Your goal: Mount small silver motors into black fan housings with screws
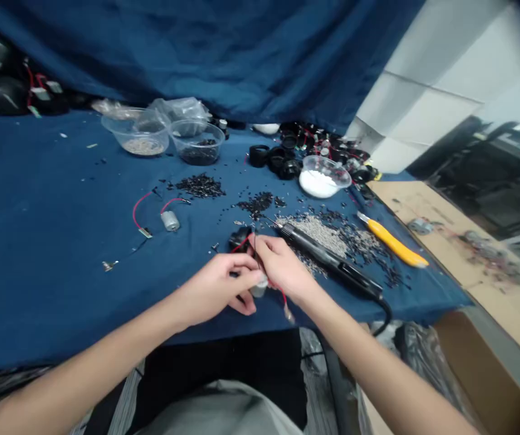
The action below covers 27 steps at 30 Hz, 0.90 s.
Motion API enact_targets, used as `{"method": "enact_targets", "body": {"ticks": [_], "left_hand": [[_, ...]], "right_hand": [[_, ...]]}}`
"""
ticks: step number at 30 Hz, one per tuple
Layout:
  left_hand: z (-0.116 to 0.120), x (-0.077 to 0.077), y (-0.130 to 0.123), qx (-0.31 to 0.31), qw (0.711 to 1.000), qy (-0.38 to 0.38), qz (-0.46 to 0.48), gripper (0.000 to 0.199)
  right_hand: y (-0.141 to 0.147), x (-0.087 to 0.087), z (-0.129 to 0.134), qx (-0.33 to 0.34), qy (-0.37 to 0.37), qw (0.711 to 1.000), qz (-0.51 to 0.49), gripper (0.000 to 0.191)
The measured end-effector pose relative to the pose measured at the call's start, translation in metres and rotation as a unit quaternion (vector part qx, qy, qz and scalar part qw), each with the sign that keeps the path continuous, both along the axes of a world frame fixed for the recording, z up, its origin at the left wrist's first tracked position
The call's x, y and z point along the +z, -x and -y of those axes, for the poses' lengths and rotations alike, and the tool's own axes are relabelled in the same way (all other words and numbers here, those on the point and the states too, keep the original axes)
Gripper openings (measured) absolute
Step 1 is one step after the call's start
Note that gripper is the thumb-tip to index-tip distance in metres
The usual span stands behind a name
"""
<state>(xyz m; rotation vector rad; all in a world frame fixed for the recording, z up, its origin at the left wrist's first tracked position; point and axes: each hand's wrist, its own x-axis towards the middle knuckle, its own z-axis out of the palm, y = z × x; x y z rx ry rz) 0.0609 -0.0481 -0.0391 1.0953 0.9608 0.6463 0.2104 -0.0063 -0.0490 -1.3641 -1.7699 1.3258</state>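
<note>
At 6 o'clock on bench, both hands work close together over blue cloth (60, 211). L hand (217, 290): fingers curled, narrow, closed on small silver DC motor (259, 287), which sits at L fingertips, just above bench edge. R hand (282, 266): thumb & index narrow, at thin red lead (282, 296) by the motor; exact grip partly hidden, cannot tell what they pinch. Lead hangs at 4 o'clock from motor, w/ small metal tab at its end (289, 314). Blk plastic part (240, 238) lies at 12 o'clock from hands, touching R fingers or just beside them.

At 3 o'clock: blk corded pen-type tool (328, 260) lies on cloth, tip near R hand, cord dropping over bench edge. Pale granule heap (314, 232) & scattered dark bits lie beyond it. Yellow utility knife (391, 241) further out, approx. 2 o'clock.

At 10 o'clock: 2nd silver motor (170, 221) w/ red wire (135, 208). At 12 o'clock: clear bowl of pale granules (136, 136), clear bowl of dark bits (196, 142), dark heap (201, 186). At 1 o'clock: clear bowl of white granules (321, 178), blk rings (259, 155). Cardboard sheet (405, 205) at 2–3 o'clock, beside cloth.
</note>
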Motion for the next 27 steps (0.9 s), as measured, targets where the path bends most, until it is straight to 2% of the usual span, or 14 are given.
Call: {"method": "enact_targets", "body": {"ticks": [5,10,14,19,24,27], "left_hand": [[0.007,0.002,-0.010,0.029,0.995,-0.074,-0.065,0.026],[0.012,0.005,-0.013,0.030,0.981,-0.140,-0.131,0.024],[0.002,0.007,-0.012,0.014,0.979,-0.136,-0.152,0.025],[-0.009,0.012,-0.008,-0.005,0.989,-0.094,-0.112,0.031],[-0.002,0.019,-0.007,-0.004,0.993,-0.086,-0.082,0.029],[0.006,0.021,-0.008,0.008,0.992,-0.107,-0.069,0.026]], "right_hand": [[-0.017,0.009,0.006,0.010,0.037,0.999,-0.011,0.039],[-0.021,0.007,0.009,0.011,0.037,0.999,-0.028,0.032],[-0.022,0.003,-0.001,0.026,0.073,0.996,-0.050,0.029],[-0.023,0.010,0.003,0.070,0.140,0.983,-0.099,0.028],[-0.025,0.020,0.020,0.096,0.173,0.968,-0.152,0.028],[-0.030,0.022,0.024,0.100,0.176,0.965,-0.167,0.031]]}}
